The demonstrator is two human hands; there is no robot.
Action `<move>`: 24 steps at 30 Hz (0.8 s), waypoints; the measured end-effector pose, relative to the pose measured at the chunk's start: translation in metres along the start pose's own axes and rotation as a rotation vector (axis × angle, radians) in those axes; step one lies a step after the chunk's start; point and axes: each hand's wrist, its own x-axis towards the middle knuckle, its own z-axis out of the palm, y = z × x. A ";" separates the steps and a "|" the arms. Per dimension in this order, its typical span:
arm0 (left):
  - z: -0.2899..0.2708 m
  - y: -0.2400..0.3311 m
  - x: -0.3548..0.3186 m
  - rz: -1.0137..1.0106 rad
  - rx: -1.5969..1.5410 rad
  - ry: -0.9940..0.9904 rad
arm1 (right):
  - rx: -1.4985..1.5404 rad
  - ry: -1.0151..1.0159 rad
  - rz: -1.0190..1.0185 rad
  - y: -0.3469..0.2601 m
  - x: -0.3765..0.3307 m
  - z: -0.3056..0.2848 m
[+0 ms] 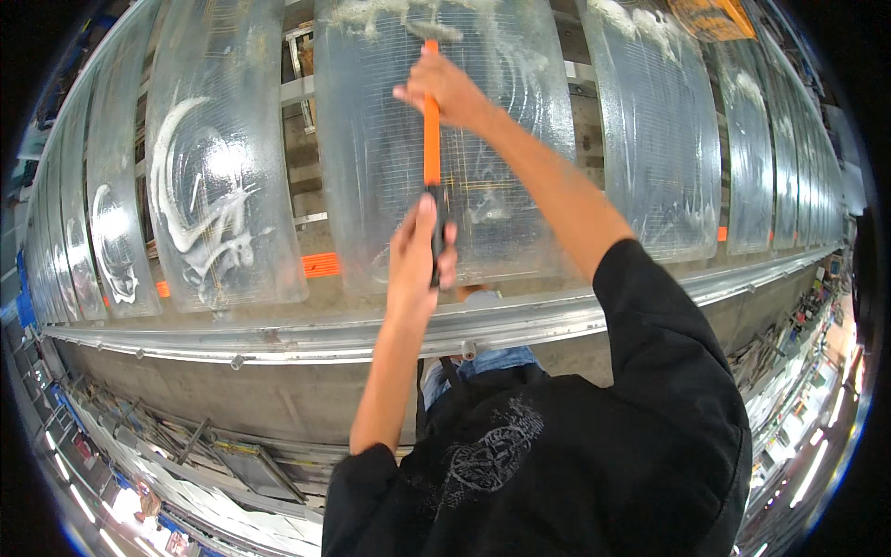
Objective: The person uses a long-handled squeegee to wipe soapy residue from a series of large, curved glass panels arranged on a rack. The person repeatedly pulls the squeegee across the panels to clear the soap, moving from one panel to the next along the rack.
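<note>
Head view: you've got a long-handled scrubbing tool [432, 139] in both hands, held nearly vertical in the frame, long axis running top to bottom just left of centre. Its shaft is orange up high, black grip at the lower end, and the pale cross-head at the top points away from you, pressed against the soapy sheet near the upper edge. Your right hand [445, 88] is wrapped round the orange part close to the head, fingers closed on it. Your left hand [419, 255] is closed round the black grip lower down, thumb side up.

The tool lies over a clear plastic panel [483, 186], w/ a fine wire grid showing through & white foam smeared along its top. More such panels sit side by side across the upper half; the one at upper left [218, 176] has thick white soap swirls. Panels are apart from each other, w/ gaps showing frame parts & orange tags [321, 265] behind.

Below the panels a metal rail [278, 336] curves across the mid frame, grey wall under it. Lower left & lower right show a workshop floor far below w/ racks & clutter, too small to tell apart. Your black sleeves fill the lower centre
</note>
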 end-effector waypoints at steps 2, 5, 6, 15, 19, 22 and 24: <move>0.010 0.022 0.012 0.014 -0.022 -0.020 | -0.032 -0.017 0.056 0.019 0.012 -0.003; -0.030 0.023 -0.014 -0.011 0.076 -0.023 | -0.084 -0.057 0.118 -0.018 -0.004 0.004; -0.053 0.014 -0.032 -0.019 0.132 -0.024 | -0.108 -0.068 0.130 -0.046 -0.018 0.008; -0.198 -0.160 -0.222 -0.133 0.262 0.013 | 0.049 -0.112 0.213 -0.310 -0.163 0.039; -0.190 -0.158 -0.208 -0.126 0.251 0.005 | 0.071 -0.119 0.239 -0.299 -0.154 0.038; -0.162 -0.134 -0.164 -0.130 0.146 0.029 | 0.029 -0.013 0.202 -0.242 -0.126 0.047; -0.132 -0.097 -0.108 -0.096 0.159 0.022 | -0.020 0.066 0.171 -0.176 -0.095 0.048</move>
